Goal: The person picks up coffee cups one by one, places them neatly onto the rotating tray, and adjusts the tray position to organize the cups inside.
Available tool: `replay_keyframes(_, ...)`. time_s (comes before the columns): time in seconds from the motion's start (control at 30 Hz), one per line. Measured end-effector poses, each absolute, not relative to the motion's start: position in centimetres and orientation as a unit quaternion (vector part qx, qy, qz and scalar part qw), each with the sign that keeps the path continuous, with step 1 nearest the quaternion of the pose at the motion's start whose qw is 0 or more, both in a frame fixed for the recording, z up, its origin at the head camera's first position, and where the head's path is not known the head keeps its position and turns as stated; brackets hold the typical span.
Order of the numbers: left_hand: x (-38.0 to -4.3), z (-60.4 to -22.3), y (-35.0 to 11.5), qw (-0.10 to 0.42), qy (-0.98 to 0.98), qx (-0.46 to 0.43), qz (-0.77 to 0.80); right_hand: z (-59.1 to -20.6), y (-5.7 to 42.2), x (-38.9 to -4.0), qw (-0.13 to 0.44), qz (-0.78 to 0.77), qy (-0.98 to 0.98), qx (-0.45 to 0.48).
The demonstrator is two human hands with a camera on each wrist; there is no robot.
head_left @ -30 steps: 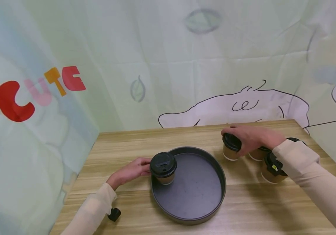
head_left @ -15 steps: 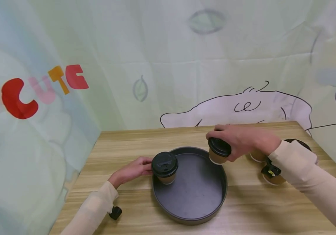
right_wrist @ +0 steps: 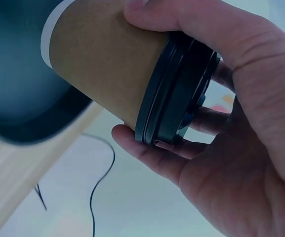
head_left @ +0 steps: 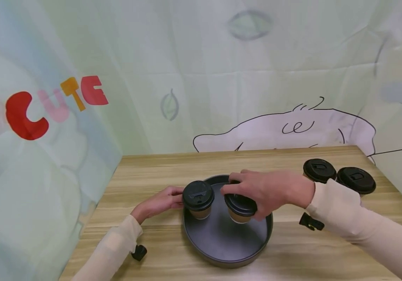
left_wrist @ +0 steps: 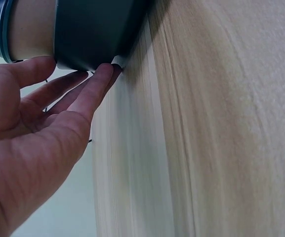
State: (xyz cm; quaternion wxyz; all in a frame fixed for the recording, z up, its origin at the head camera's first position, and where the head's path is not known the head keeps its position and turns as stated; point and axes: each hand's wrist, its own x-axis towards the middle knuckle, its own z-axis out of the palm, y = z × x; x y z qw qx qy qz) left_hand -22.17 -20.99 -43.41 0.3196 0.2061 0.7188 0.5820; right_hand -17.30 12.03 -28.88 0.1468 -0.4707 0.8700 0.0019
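A dark round tray (head_left: 222, 246) lies on the wooden table. At its left inside edge stands a brown paper coffee cup (head_left: 199, 199) with a black lid. My left hand (head_left: 160, 203) is beside it, its extended fingers (left_wrist: 90, 94) touching the tray's dark outer wall in the left wrist view. My right hand (head_left: 274, 191) grips another lidded coffee cup (right_wrist: 107, 59) from above, thumb on the brown side and fingers round the lid. This cup is over the tray's inside, right of the first one, slightly tilted in the head view.
Two more black-lidded coffee cups (head_left: 319, 169) stand at the back right, partly hidden by the right sleeve (head_left: 341, 210). A printed curtain (head_left: 151, 78) hangs behind the table. Small black devices (head_left: 311, 221) sit at the wrists.
My right hand has carried its cup leftward and toward me, from the table to over the tray. The cups at the back right are more exposed. My left hand stays at the tray.
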Motion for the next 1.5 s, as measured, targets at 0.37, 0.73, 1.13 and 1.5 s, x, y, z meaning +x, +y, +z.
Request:
replay_keyframes(0.37,-22.2,-43.1,-20.9,0.32,0.722,0.201,0.579,-30.7,8.8,-15.5,0.131,0.036,0.822,-0.553)
replay_keyframes(0.73,-22.2,-43.3,-21.0,0.324,0.723,0.199,0.577,-32.4,6.3,-13.9,0.07,0.092,0.78,-0.615)
replay_keyframes(1.13,-22.3,-43.3,-21.0,0.323,0.724,0.203,0.574,-32.6,4.7,-13.5,0.034,0.128,0.77,-0.625)
replay_keyframes(1.5,-22.2,-43.2,-21.0,0.323,0.727,0.2,0.572,-33.2,4.0,-13.7,0.046,0.14,0.773,-0.617)
